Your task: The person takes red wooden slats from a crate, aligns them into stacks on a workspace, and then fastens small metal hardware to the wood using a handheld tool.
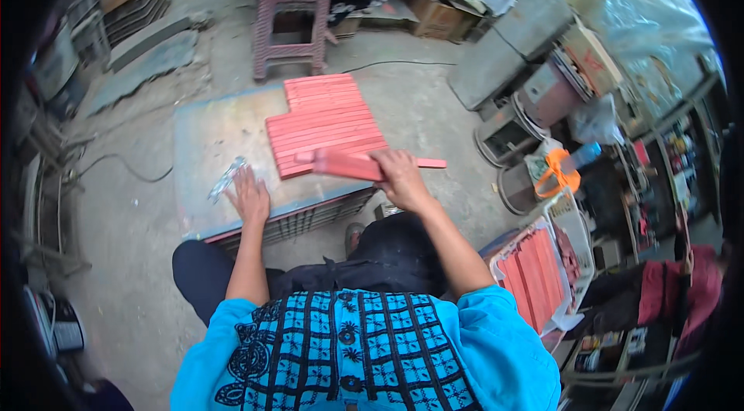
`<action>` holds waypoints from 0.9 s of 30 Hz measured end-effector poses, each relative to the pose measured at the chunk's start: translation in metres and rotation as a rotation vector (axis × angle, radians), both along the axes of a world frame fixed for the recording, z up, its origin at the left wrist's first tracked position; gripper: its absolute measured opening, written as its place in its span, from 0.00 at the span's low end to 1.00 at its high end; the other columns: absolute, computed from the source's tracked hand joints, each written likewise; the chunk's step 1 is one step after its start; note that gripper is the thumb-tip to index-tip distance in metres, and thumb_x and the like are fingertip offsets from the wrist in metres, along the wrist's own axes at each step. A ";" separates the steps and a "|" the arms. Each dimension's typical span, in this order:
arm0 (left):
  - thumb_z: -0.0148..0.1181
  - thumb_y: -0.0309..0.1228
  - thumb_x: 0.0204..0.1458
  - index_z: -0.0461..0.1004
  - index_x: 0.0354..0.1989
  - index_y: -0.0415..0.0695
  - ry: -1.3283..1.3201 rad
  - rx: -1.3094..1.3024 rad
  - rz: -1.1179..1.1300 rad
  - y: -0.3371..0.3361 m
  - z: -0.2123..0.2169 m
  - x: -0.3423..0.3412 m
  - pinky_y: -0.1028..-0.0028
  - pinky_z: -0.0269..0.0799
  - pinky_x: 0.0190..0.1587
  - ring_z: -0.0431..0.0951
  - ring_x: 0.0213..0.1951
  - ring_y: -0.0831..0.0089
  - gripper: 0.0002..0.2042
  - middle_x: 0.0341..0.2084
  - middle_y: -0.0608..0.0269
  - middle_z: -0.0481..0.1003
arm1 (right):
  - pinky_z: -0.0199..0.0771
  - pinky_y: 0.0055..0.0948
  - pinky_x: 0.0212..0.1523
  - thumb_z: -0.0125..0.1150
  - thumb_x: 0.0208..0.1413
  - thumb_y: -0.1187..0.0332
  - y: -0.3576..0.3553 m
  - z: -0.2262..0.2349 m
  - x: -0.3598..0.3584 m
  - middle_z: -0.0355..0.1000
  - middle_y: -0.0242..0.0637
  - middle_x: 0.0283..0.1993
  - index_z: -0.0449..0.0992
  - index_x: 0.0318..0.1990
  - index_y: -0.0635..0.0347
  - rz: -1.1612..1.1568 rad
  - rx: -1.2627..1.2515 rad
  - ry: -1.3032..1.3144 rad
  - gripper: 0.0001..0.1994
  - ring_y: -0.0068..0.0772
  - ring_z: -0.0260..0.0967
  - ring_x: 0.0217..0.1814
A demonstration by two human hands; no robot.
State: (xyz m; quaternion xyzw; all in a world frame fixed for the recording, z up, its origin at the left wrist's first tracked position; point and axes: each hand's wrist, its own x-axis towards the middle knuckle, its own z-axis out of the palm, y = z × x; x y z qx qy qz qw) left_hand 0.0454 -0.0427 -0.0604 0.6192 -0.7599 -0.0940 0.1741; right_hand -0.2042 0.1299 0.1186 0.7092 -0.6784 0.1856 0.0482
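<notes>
My right hand [401, 178] is closed around a thick red-painted bar [349, 165], slightly smeared by motion, over the near edge of a row of red strips [325, 120]. These strips lie side by side on a pale board [209, 132]. One thin red strip [432, 163] sticks out to the right past my fingers; whether I grip it too, I cannot tell. With fingers spread, my left hand [249, 198] rests on the board, touching or just beside a crumpled shiny wrapper [227, 178]. The board sits on a dark slatted crate [310, 217] before my knees.
A plastic basket [585, 256] beside my right elbow holds more red bars [535, 271]. Beyond the board, a person sits near a pink stool [291, 31]. Metal canisters [508, 132] and an orange bag [556, 171] stand at the right. A cable [139, 175] crosses the floor at left.
</notes>
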 end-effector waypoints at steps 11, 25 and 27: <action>0.47 0.34 0.44 0.52 0.59 0.38 0.766 0.039 -0.432 0.048 0.014 0.009 0.61 0.41 0.62 0.51 0.61 0.56 0.31 0.59 0.47 0.53 | 0.42 0.47 0.62 0.55 0.33 0.82 -0.068 -0.105 0.023 0.65 0.35 0.49 0.65 0.51 0.51 0.097 0.253 0.010 0.31 0.38 0.57 0.56; 0.44 0.38 0.49 0.37 0.63 0.35 0.108 0.031 -0.315 0.060 0.016 -0.029 0.48 0.22 0.61 0.42 0.65 0.58 0.35 0.63 0.50 0.44 | 0.55 0.44 0.58 0.72 0.29 0.69 -0.044 -0.143 -0.051 0.51 0.61 0.59 0.54 0.58 0.62 -0.884 0.050 -0.239 0.44 0.56 0.51 0.61; 0.43 0.38 0.49 0.38 0.62 0.34 0.104 0.088 -0.286 0.060 0.020 -0.029 0.48 0.21 0.61 0.41 0.65 0.58 0.35 0.63 0.50 0.44 | 0.60 0.39 0.55 0.71 0.29 0.71 -0.043 -0.153 -0.066 0.62 0.60 0.50 0.55 0.57 0.65 -0.822 0.065 -0.513 0.43 0.54 0.60 0.55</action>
